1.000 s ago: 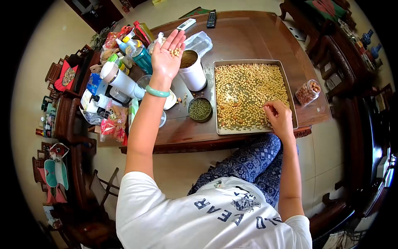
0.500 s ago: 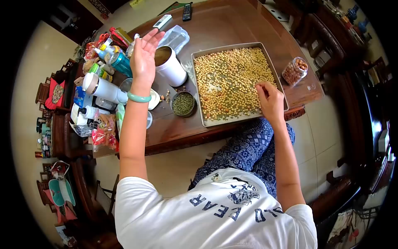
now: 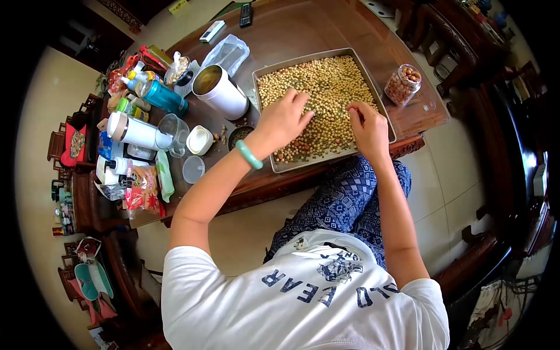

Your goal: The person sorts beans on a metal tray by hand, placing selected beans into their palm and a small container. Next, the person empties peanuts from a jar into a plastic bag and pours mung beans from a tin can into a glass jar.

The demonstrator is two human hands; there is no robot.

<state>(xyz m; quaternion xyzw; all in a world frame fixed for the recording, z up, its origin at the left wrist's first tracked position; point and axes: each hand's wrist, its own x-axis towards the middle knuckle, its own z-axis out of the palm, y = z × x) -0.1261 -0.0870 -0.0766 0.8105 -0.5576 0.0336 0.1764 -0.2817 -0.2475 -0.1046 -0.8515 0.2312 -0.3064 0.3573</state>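
Note:
A rectangular tray (image 3: 255, 87) holds yellow beans mixed with small green ones. My left hand (image 3: 284, 121), with a green bangle at the wrist, hangs over the tray's left part; its fingers are bent and apart, with nothing seen in them. Over the tray's right part is my right hand (image 3: 370, 129), thumb and fingertips pinched together; what they hold, if anything, is too small to name. Left of the tray stands an open white canister (image 3: 224, 96). A round tin of green beans (image 3: 238, 135) is partly hidden behind my left hand.
A jar of reddish nuts (image 3: 402, 85) stands right of the tray. Bottles, a white tumbler (image 3: 137, 130), a clear cup (image 3: 173, 134), a white lid (image 3: 199, 140) and packets crowd the table's left side. A plastic bag (image 3: 226, 54) and a remote (image 3: 245, 15) lie farther back.
My left hand has come down from beside the canister to over the tray, and the beans seen earlier on its palm are gone. My right hand stays pinched over the tray. The view has shifted.

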